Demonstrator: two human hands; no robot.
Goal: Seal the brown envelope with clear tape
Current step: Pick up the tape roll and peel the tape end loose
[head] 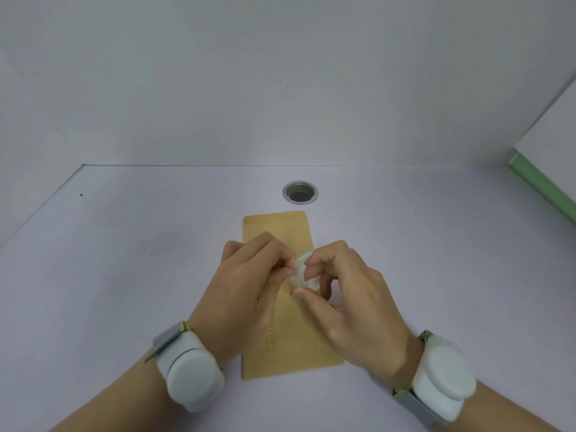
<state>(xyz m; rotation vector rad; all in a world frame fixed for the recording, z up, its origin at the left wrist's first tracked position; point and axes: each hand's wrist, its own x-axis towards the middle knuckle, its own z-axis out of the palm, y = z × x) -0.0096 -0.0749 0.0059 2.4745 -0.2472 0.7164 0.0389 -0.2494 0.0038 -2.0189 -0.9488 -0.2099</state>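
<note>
A long brown envelope (276,227) lies flat on the pale table, its short end pointing away from me. Both hands hover over its middle. My right hand (349,294) grips a small roll of clear tape (301,272) between thumb and fingers. My left hand (246,285) pinches at the roll's left edge with thumb and forefinger; I cannot tell whether a tape end is lifted. The envelope's middle is hidden under my hands. Each wrist wears a white round device on a strap.
A round metal-rimmed cable hole (300,192) sits in the table just beyond the envelope. Grey walls (280,88) close off the back and left. A green-edged panel (542,185) stands at the far right.
</note>
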